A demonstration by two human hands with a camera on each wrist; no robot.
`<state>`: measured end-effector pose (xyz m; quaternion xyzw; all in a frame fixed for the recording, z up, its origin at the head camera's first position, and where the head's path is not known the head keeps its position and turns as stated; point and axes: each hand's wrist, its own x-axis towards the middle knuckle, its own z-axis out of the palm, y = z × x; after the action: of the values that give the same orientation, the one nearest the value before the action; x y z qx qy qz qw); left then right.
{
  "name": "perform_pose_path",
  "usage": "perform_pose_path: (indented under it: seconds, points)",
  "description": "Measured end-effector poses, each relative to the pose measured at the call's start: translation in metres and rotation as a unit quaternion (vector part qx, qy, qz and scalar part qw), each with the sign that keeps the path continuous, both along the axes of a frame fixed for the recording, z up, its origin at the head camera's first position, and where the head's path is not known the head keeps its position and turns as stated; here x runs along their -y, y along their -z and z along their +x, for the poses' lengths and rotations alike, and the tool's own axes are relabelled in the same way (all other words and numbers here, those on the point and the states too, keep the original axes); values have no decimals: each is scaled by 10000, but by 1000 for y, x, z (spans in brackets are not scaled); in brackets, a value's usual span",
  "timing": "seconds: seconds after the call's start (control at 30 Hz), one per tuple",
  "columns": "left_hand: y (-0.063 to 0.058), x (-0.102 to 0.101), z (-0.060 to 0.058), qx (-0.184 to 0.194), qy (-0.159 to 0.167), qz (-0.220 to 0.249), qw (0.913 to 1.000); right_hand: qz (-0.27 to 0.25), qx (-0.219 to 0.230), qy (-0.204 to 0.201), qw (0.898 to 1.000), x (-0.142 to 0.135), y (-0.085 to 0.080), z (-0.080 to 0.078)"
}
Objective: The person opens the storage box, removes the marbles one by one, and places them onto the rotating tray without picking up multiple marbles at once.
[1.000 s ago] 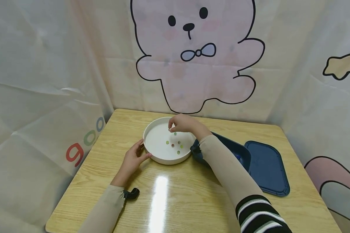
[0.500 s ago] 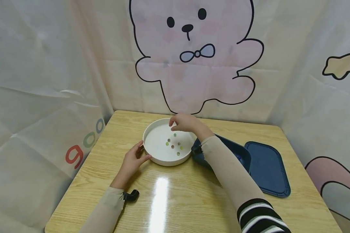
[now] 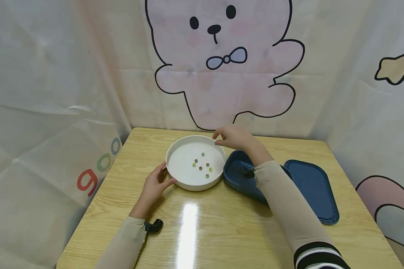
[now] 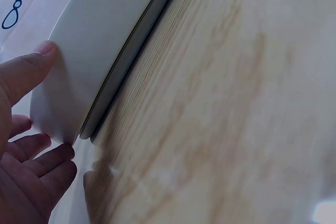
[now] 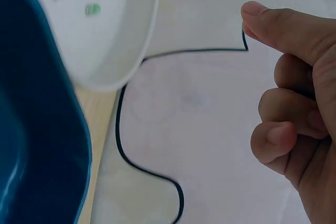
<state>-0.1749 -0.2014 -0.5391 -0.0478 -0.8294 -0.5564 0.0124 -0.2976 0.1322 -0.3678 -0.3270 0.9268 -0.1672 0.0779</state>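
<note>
A round white tray (image 3: pixel 192 186) with a low wall stands on the table, several small green, yellow and reddish beads (image 3: pixel 203 154) scattered on its floor. Against its left side rests my left hand (image 3: pixel 153 186); in the left wrist view the thumb (image 4: pixel 46 49) touches the outer wall and the other fingertips lie at its lower part. My right hand (image 3: pixel 237 138) hovers over the tray's far right rim. Its fingers are curled, thumb close to forefinger, and nothing shows between them in the right wrist view. Under the right forearm sits an open dark blue box (image 3: pixel 239 183).
A flat dark blue lid (image 3: pixel 314 183) lies right of the box, partly behind the right sleeve. The wooden table (image 3: pixel 219 231) meets a cloth backdrop (image 3: pixel 121 104) with a printed bear at its far edge. Each wrist carries a small black device (image 3: pixel 154 226).
My right hand has let go of a brownish bead, now lying in the tray among the others, and moved right to the rim above the blue box. The left hand has stayed put.
</note>
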Motion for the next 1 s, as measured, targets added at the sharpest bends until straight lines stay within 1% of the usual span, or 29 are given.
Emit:
perform_pose_path:
  seconds: [0.1, 0.23, 0.37, 0.47, 0.67, 0.83, 1.0]
  points:
    - [0, -3, -2, -32, 34, 51, 10000, -39, -97, 173, 9998, -21, -5, 7]
    - [-1, -6, -3, -81, 97, 134, 9998, -134, -203, 490, 9985, -49, -2, 18]
    - [-2, -5, 1, -8, 21, 129, 9999, -290, -277, 660, 9970, -73, 2, 31]
    - [-3, -5, 3, 111, -57, 117, 9999, -309, -343, 828, 9955, -91, 3, 40]
    - [-2, -4, 1, 142, -1, 146, 9998, -380, -311, 1283, 9905, -126, 7, 55]
    - [-2, -6, 0, 181, 48, 148, 9997, -233, -292, 1441, 9889, -149, 15, 66]
    - [-4, -6, 4, 247, -44, 80, 9997, -133, -84, 1528, 9881, -166, 25, 77]
